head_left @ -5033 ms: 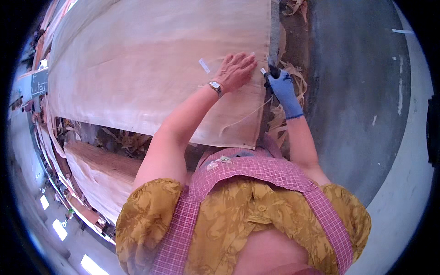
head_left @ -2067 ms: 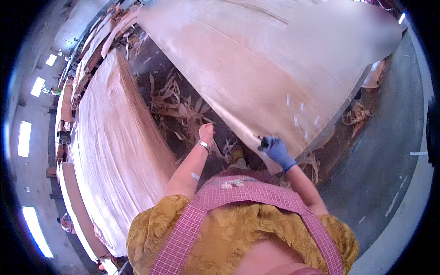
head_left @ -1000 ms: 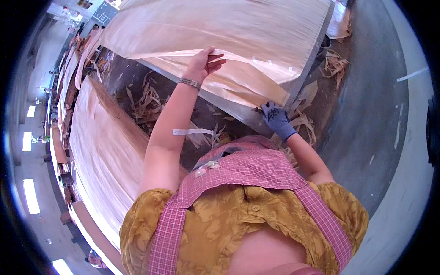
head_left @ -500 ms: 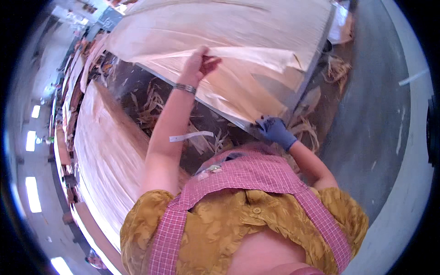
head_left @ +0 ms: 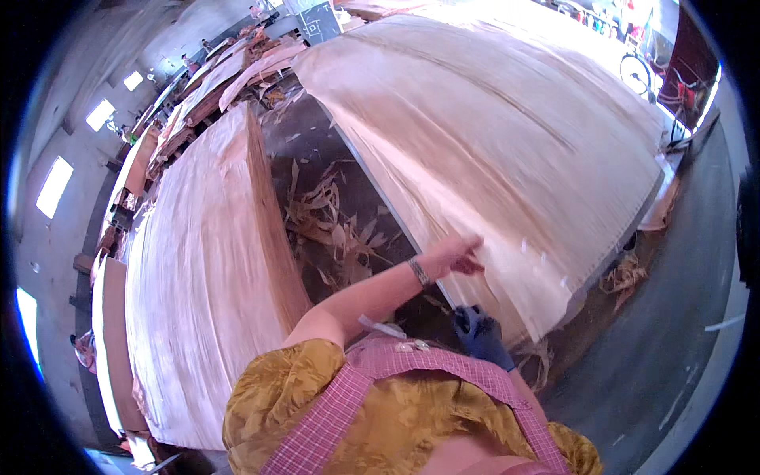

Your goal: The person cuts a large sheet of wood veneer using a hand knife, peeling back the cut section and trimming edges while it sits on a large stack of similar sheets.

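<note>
A large pale, wrinkled veneer sheet [head_left: 491, 134] lies over a stack, its near strip creased along the long left edge. My left hand [head_left: 453, 253], bare with a wristwatch, reaches across this near part, fingers apart and slightly bent over the veneer; I see nothing held in them. My right hand [head_left: 477, 324], in a blue-and-black glove, is lower, at the sheet's near left corner, fingers curled; what is in them is hidden. A white tape strip [head_left: 380, 328] hangs by my left forearm. Small white tape pieces [head_left: 525, 256] stick to the sheet near its right side.
Another tall veneer stack [head_left: 190, 261] stands on the left, with shredded scraps [head_left: 324, 210] on the floor between. More stacks [head_left: 206, 83] line the back left, with distant workers. A bicycle [head_left: 637, 73] stands by a bright opening at top right. A grey floor [head_left: 665, 317] runs along the right.
The view has swung, showing more of the far room and doorway. My left hand has come down and right toward my gloved hand, whose fingers now look more curled. The lifted flap looks flatter.
</note>
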Demonstrator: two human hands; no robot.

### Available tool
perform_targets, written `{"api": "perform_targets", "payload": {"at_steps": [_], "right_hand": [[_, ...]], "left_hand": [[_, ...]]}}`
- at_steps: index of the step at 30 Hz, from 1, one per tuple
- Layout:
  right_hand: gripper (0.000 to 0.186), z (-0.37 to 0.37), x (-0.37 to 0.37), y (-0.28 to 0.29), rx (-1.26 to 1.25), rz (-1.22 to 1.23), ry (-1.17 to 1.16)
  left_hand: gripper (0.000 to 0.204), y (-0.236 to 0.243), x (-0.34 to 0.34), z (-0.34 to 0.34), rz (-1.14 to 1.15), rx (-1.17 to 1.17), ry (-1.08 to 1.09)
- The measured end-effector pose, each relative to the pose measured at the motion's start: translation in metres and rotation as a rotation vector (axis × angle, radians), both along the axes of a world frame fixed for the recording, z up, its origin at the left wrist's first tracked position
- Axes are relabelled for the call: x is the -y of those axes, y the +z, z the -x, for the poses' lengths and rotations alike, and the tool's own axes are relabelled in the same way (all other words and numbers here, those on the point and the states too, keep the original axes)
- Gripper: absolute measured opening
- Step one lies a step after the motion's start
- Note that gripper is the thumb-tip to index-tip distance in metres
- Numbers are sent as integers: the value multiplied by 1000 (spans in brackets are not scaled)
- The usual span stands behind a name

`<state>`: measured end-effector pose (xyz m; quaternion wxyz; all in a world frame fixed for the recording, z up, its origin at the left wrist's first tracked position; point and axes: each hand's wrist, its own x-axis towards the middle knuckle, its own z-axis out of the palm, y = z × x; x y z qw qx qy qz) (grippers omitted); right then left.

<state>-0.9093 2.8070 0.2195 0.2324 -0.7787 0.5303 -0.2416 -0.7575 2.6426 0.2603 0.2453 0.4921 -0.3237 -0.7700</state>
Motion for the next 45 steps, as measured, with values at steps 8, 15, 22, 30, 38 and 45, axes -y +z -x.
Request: {"api": "perform_targets", "payload": {"at_steps": [8, 15, 22, 30, 38, 45], "right_hand": [[26, -108, 62, -10, 259, -209, -81], [25, -238, 162, 2, 185, -303, 69], [22, -357, 288, 7, 46, -282, 157], [19, -471, 508, -24, 108, -202, 317], [19, -623, 687, 19, 205, 44, 485], [26, -737, 799, 5, 78, -60, 437]], "left_hand": [[55, 14, 16, -76, 149, -126, -703], [48, 61, 109, -251, 274, -230, -646], [42, 51, 211, -405, 204, -228, -301], [38, 35, 340, -567, 205, -68, 25], [35, 22, 402, -728, -24, -79, 558], [34, -16, 503, -863, -76, -210, 680]]}}
